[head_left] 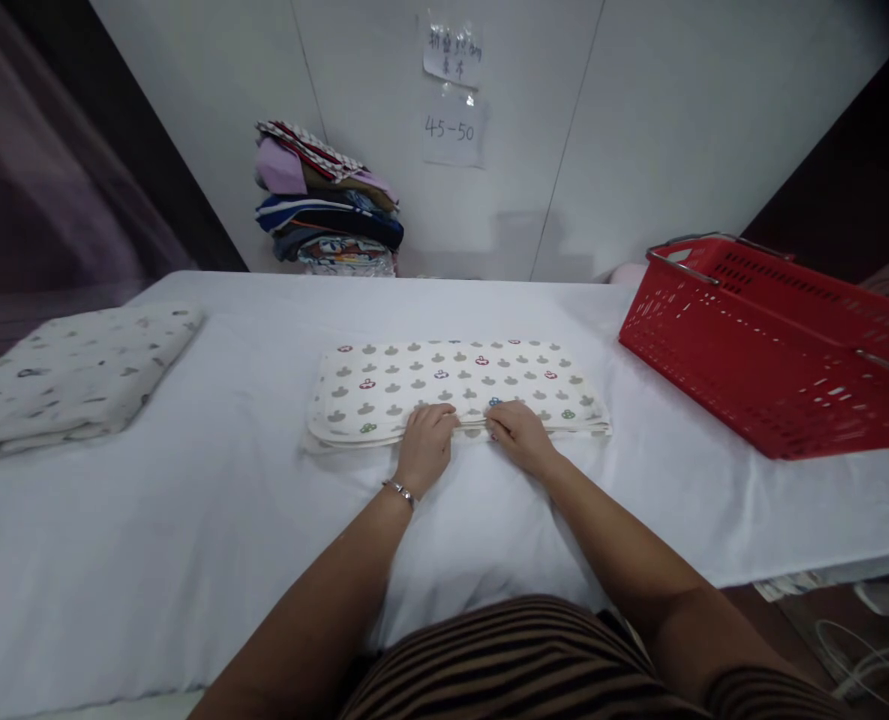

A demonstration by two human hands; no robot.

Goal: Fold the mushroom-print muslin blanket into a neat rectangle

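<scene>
A cream cloth with small printed figures [414,385] lies folded into a long rectangle on the white-covered table [249,540]. Its layers show along the near edge. My left hand [427,445], with a bracelet at the wrist, pinches that edge near its middle. A short way to the right, my right hand [517,435] has its fingers closed on the same edge. The two hands are apart, with a small stretch of the edge showing between them.
Another folded patterned cloth [84,370] lies at the left. A red perforated basket [759,350] with metal handles stands at the right. Behind the table's far edge, folded fabrics [328,205] are stacked against the wall, left of two paper notes [453,125].
</scene>
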